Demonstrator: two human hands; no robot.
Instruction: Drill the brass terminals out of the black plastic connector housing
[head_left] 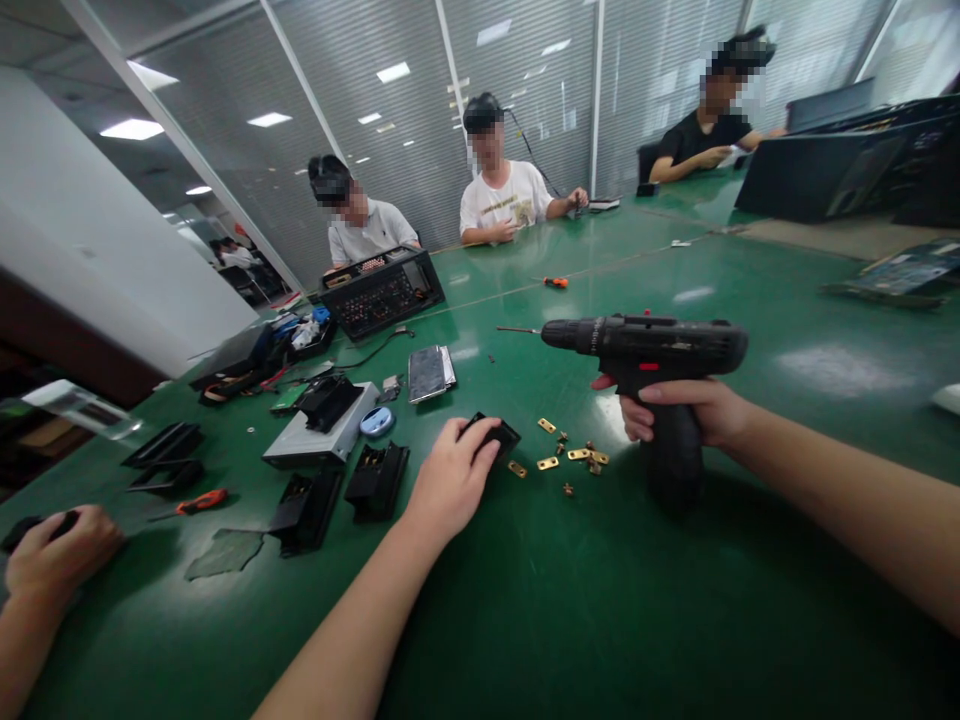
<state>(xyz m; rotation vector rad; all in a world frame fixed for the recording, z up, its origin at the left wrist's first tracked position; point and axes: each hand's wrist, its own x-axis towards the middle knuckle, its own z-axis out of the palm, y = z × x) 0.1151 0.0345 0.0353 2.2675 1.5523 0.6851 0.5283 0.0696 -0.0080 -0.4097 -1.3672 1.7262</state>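
My right hand [686, 408] is wrapped round the grip of a black cordless drill [652, 345], held above the green table with its long thin bit [517, 329] pointing left. My left hand [454, 470] is closed on a small black plastic part [499, 432] at the table surface; my fingers cover much of it. Between the hands lie several brass plates [547, 463] and brass screws [568, 490]. Just left of my left hand stands a black plastic block [376, 482], with a similar black block [304, 510] beside it.
Another person's hand [64, 550] holds something black at the far left. Near it lie an orange screwdriver [201, 502] and a clear sheet piece [225, 553]. Further back are a silver drive [322, 430], a round blue tin [377, 421] and a black computer case [386, 295]. Several people sit across the table.
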